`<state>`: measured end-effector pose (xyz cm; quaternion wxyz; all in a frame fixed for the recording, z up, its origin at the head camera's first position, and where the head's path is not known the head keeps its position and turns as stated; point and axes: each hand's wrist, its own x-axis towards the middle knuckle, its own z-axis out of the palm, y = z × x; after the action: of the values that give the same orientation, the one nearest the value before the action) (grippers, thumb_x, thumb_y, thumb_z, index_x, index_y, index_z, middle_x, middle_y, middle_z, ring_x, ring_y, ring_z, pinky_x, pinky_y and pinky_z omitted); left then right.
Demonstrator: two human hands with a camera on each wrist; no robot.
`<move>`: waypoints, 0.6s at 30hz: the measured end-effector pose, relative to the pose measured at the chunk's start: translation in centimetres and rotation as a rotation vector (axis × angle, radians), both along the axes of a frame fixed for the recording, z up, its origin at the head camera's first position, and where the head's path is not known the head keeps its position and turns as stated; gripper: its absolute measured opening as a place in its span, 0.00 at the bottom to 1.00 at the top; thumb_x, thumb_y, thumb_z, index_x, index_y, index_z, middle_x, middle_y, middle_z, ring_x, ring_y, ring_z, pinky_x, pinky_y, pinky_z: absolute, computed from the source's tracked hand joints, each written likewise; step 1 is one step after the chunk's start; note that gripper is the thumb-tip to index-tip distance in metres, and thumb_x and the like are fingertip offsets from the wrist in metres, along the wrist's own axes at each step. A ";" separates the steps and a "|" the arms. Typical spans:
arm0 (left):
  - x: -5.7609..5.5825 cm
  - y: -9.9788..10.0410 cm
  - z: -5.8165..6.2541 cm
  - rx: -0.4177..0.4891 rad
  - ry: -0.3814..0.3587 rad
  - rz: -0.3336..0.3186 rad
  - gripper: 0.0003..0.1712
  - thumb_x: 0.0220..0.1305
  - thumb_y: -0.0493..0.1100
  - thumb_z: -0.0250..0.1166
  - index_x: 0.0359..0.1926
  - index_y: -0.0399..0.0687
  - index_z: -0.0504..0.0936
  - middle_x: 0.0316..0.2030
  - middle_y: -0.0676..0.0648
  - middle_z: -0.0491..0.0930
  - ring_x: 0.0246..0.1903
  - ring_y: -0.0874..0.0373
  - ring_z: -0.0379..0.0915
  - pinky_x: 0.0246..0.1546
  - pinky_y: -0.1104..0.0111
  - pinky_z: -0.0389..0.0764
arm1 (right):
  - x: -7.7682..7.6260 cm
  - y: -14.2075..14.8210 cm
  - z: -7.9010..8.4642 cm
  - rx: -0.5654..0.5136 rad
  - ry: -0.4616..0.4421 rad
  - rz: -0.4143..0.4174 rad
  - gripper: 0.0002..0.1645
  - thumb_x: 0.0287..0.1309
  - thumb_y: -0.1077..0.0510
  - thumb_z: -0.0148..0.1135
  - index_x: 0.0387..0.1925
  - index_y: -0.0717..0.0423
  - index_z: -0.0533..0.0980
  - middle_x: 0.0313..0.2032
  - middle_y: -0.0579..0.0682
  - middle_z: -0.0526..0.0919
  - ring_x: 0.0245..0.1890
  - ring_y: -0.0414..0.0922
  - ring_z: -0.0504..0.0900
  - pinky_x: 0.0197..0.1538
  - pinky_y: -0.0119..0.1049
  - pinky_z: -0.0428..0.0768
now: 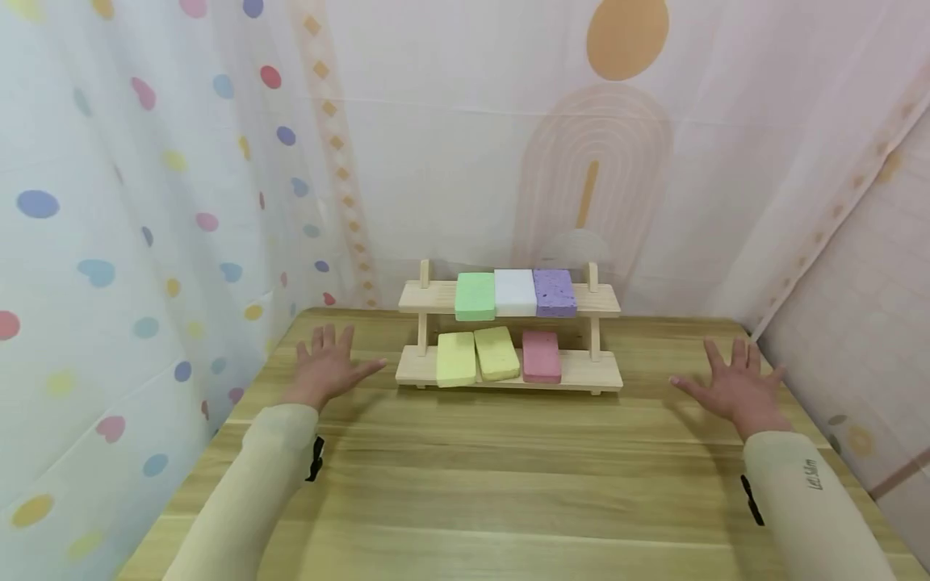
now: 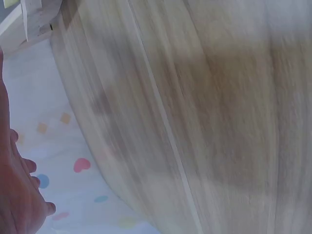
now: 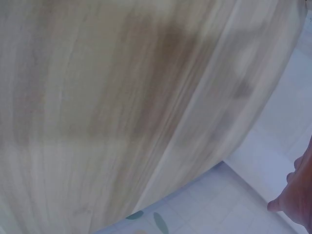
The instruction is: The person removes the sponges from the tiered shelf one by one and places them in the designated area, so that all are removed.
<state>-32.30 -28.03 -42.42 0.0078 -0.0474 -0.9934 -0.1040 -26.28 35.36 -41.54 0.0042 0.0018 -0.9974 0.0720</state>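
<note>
My left hand [image 1: 323, 371] is held over the left part of the table with fingers spread and nothing in it. Over on the right, my right hand [image 1: 737, 391] has its fingers spread too, and it holds nothing. Between them stands a two-tier wooden rack [image 1: 592, 367]. Its upper shelf carries a green sponge [image 1: 475, 296], a white sponge [image 1: 515, 292] and a purple sponge [image 1: 555, 292]. On the lower shelf lie a yellow sponge [image 1: 455, 358], a second, slightly turned yellow sponge [image 1: 497, 353] and a pink sponge [image 1: 541, 357]. Neither hand touches the rack.
The wood-grain table [image 1: 494, 476] spreads under both arms, its back edge just behind the rack. Polka-dot cloth [image 1: 145, 242] hangs along the left side. Behind the rack hangs a pale curtain [image 1: 450, 161] with a rainbow print; patterned cloth [image 1: 872, 323] also covers the right side.
</note>
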 end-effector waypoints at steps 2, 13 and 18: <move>-0.1 0.2 -0.1 0.010 0.003 -0.005 0.64 0.61 0.81 0.48 0.78 0.37 0.44 0.73 0.23 0.33 0.71 0.25 0.24 0.62 0.30 0.28 | 0.0 -0.1 0.2 -0.003 0.000 0.004 0.66 0.60 0.18 0.41 0.77 0.63 0.39 0.68 0.84 0.31 0.68 0.79 0.32 0.54 0.83 0.35; -0.1 1.9 0.0 0.042 0.015 -0.032 0.65 0.59 0.81 0.49 0.78 0.37 0.44 0.74 0.24 0.38 0.72 0.27 0.29 0.64 0.31 0.33 | -0.3 -1.1 1.3 -0.029 0.021 0.011 0.65 0.61 0.19 0.42 0.78 0.60 0.36 0.70 0.82 0.31 0.69 0.78 0.31 0.56 0.82 0.34; -0.3 2.5 -0.1 0.096 0.038 -0.056 0.66 0.58 0.81 0.52 0.78 0.39 0.45 0.74 0.25 0.41 0.72 0.28 0.31 0.64 0.31 0.36 | -0.5 -1.4 1.7 -0.025 0.066 0.018 0.64 0.61 0.20 0.43 0.78 0.58 0.37 0.70 0.81 0.35 0.69 0.78 0.33 0.56 0.82 0.35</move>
<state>-32.60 -25.57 -42.49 0.0262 -0.0767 -0.9852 -0.1510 -26.75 33.97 -39.81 0.0365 0.0131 -0.9957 0.0844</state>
